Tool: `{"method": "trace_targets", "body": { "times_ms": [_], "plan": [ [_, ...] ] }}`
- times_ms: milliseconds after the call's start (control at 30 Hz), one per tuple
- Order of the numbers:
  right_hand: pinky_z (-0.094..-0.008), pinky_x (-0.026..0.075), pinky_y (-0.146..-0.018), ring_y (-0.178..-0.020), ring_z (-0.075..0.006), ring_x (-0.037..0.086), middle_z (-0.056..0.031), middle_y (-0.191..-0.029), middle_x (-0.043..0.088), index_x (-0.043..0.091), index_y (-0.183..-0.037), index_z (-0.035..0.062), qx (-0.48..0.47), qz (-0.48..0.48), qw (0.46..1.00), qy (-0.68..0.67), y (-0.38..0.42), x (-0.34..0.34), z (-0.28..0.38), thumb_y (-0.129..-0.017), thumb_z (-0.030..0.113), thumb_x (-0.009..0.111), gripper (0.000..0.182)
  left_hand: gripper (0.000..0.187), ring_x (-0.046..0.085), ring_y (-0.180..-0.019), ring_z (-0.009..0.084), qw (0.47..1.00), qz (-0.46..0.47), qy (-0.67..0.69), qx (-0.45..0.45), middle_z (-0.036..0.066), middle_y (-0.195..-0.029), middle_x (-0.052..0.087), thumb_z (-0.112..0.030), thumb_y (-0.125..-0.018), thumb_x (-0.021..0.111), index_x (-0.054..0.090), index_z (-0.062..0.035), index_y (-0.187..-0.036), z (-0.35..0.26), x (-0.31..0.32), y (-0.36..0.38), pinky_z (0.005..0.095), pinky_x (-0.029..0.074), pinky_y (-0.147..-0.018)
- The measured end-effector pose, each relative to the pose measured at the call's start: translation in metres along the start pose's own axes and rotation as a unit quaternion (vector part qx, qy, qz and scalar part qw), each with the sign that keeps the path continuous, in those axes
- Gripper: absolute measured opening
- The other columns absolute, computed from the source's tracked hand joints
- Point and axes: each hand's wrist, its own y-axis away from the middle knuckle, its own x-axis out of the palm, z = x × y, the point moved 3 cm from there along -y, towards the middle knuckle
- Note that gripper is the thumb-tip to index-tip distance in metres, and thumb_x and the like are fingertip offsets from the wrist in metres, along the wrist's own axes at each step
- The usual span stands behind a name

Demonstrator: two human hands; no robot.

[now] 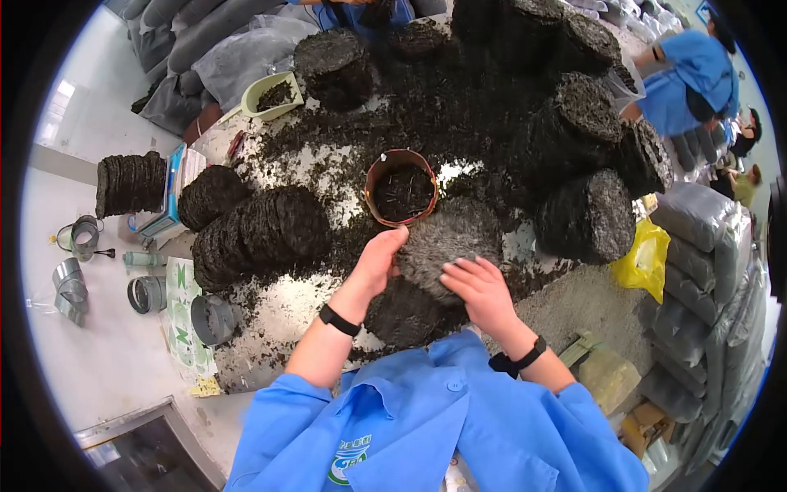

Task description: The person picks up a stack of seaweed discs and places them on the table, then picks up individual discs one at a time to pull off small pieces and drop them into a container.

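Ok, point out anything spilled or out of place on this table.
Loose dark flakes are strewn across the table, outside the round container and the pale scoop, so they look spilled, though that may be normal here. Nothing else stands out.

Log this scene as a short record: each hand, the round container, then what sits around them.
Left hand: at the left edge of a dark shaggy disc
Right hand: resting on the disc's lower right
Container: round, dark bits inside, just beyond the disc
Left side: ridged dark stack
Upper left: pale scoop holding dark bits
Right side: dark cylindrical piece, yellow bag
Table: white, strewn with dark scraps
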Motion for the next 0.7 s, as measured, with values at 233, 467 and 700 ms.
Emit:
{"method": "trace_targets", "body": {
  "times_ms": [233, 467, 700],
  "plan": [
    [-0.0419, 0.038, -0.114, -0.135, -0.0278, 0.047, -0.0175, -0.146, 0.047, 0.034, -0.151, -0.0015, 0.402, -0.217, 0.731, -0.507, 0.041, 0.037, -0.027, -0.086, 0.010, 0.076, 0.078, 0.037, 0.065, -0.102, 0.0126, 0.992, -0.033, -0.016, 0.124, 0.006, -0.114, 0.069, -0.012, -0.101, 0.063, 0.053, 0.0023, -0.133, 0.055, -0.023, 0.012, 0.0295, 0.051, -0.092],
    [-0.0360, 0.050, -0.098, -0.113, -0.0233, 0.062, -0.0182, -0.134, 0.057, 0.038, -0.143, -0.0048, 0.430, -0.244, 0.763, -0.416, 0.043, 0.071, -0.117, -0.090, 0.015, 0.076, 0.069, 0.045, 0.063, -0.099, 0.0185, 0.978, -0.124, -0.041, 0.164, 0.011, -0.115, 0.065, -0.024, -0.097, 0.070, 0.055, -0.0009, -0.132, 0.091, -0.081, 0.016, 0.0327, 0.053, -0.085],
    [-0.0350, 0.056, -0.077, -0.087, -0.0242, 0.067, -0.0155, -0.107, 0.066, 0.059, -0.122, -0.0030, 0.503, 0.013, 0.826, -0.253, 0.131, 0.136, -0.074, -0.081, 0.019, 0.079, 0.051, 0.065, 0.054, -0.117, 0.0409, 0.744, -0.348, -0.557, 0.122, 0.024, -0.125, 0.057, -0.025, -0.079, 0.083, 0.055, 0.0053, -0.128, 0.177, -0.157, 0.063, 0.0472, 0.046, -0.100]
  ]
}}
